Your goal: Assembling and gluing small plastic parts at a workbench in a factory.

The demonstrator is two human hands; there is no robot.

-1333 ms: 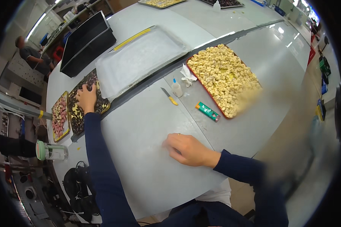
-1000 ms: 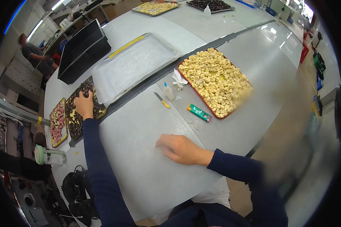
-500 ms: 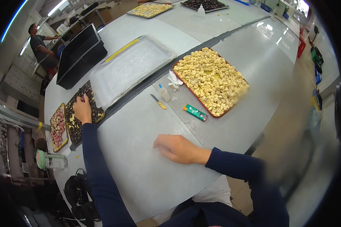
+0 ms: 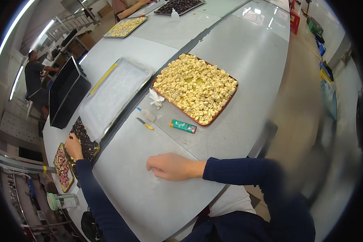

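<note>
Left hand (image 4: 73, 147) over dark pieces (image 4: 80, 130)

Its fingers curl by one piece; whether they pinch it, I cannot tell. The right hand (image 4: 171, 166) curls its fingers together, their grip hidden, toward the tabletop's (image 4: 129, 185) near edge. The pieces' tray (image 4: 96, 152) lies by the left edge.

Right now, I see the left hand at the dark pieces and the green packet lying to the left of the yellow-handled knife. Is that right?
Not quite: in the head view the green packet lies to the right of the yellow-handled knife. The left hand is indeed at the dark pieces.
</note>
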